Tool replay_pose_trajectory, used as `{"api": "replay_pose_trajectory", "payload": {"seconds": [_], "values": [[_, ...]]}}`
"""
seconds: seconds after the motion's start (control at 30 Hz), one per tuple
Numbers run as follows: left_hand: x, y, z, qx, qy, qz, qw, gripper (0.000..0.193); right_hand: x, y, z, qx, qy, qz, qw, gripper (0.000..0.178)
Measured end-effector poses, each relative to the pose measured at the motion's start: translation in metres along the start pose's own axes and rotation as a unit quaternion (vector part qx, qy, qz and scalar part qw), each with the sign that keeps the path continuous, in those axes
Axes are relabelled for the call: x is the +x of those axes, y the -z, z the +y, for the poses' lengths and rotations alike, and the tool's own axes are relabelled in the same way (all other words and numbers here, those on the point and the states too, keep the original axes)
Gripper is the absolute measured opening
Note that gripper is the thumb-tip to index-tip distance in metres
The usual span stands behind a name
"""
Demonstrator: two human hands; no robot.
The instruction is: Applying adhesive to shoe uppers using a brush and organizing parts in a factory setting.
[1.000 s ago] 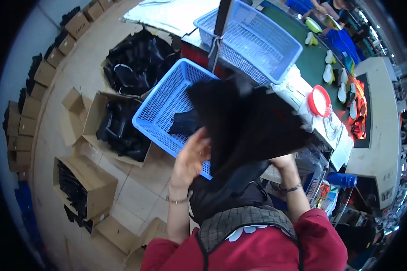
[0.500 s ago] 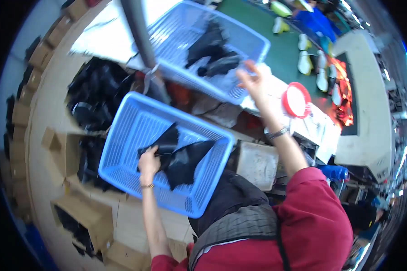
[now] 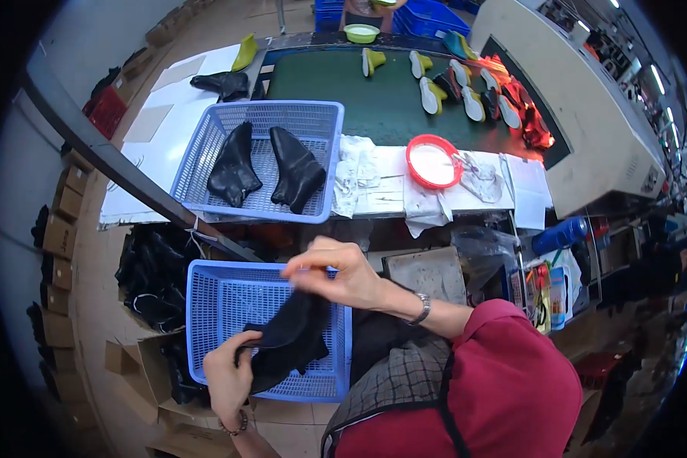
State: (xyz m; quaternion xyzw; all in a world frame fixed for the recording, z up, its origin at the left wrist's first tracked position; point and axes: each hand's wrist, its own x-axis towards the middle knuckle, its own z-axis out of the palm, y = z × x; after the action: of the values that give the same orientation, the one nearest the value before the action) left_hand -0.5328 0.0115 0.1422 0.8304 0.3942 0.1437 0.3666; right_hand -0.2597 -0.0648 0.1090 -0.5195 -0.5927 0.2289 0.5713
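Note:
My left hand (image 3: 229,372) is closed on a black boot upper (image 3: 288,341), its thumb and fingers pinching the near edge. The upper is above the lower blue basket (image 3: 206,305), and part of another black piece may lie under it. Just over the upper's far end, my right hand (image 3: 334,273) has thumb and fingers brought together. Its fingertips are blurred, so what they pinch cannot be made out. Farther off, the upper blue basket (image 3: 261,107) holds two black boot uppers (image 3: 235,164) side by side.
On the bench, a red bowl (image 3: 433,162) of white liquid stands beside white cloths. Yellow and dark shoes (image 3: 430,96) lie on a green conveyor belt (image 3: 320,84) leading to a beige machine (image 3: 565,114). A metal post (image 3: 114,156) slants at left. Cardboard boxes (image 3: 57,233) line the floor.
My view has shifted. The right hand has come down from beside the upper basket to the boot upper. The left hand has raised the upper from inside the lower basket.

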Motion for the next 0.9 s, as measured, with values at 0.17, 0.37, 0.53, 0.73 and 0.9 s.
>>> {"api": "replay_pose_trajectory", "payload": {"seconds": [0.17,0.37,0.53,0.73,0.9], "values": [[0.016,-0.016,0.042,0.009,-0.107,-0.037,0.994,0.027,0.002,0.039,-0.037,-0.166,0.019,-0.289,0.943,0.092],[0.032,-0.028,0.049,-0.126,-0.040,0.021,0.991,0.022,0.004,0.069,-0.050,-0.114,0.099,-0.254,0.955,0.058],[0.074,-0.017,0.038,-0.469,-0.017,-0.402,0.786,0.091,0.022,0.109,-0.031,-0.097,0.060,-0.256,0.960,0.028],[0.165,-0.131,0.112,-0.381,-0.041,-0.418,0.824,0.118,0.036,0.198,0.030,-0.125,0.068,-0.151,0.978,0.018],[0.233,-0.230,0.178,-0.397,0.158,-0.379,0.821,0.074,0.030,0.293,0.096,-0.076,-0.027,-0.069,0.994,0.017]]}}
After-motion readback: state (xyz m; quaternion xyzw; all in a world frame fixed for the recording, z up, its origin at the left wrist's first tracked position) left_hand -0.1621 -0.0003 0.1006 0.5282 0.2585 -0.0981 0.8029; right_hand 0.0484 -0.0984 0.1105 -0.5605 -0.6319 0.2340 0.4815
